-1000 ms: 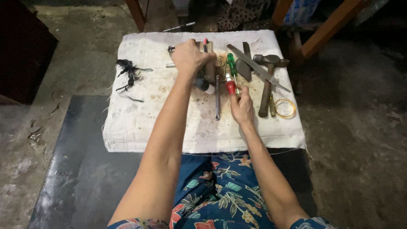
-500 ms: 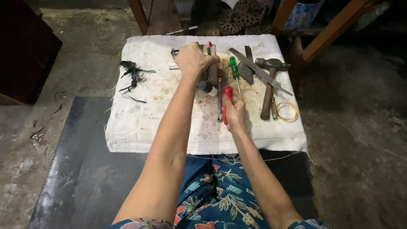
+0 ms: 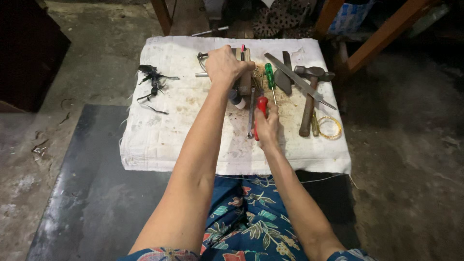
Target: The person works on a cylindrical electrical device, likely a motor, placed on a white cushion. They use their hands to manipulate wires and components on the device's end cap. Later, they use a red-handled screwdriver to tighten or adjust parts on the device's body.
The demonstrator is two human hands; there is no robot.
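Near the far edge of the cloth-covered desk (image 3: 159,145), the left hand (image 3: 223,65) is clamped over a small block-like workpiece (image 3: 244,79), while the right hand (image 3: 267,126) is closed on a red-handled screwdriver (image 3: 261,105) just nearer. Judging by this, a tool has just been picked; bringing its tip accurately to the held piece seems the demand, with a green-handled screwdriver (image 3: 269,77), file (image 3: 299,81) and hammer (image 3: 309,96) lying beside.

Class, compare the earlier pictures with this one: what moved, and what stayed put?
The right hand left the green screwdriver on the cloth, pulled back toward the body and now grips a red-handled tool. The left hand stayed on the wooden block; the hammer and file are unmoved.
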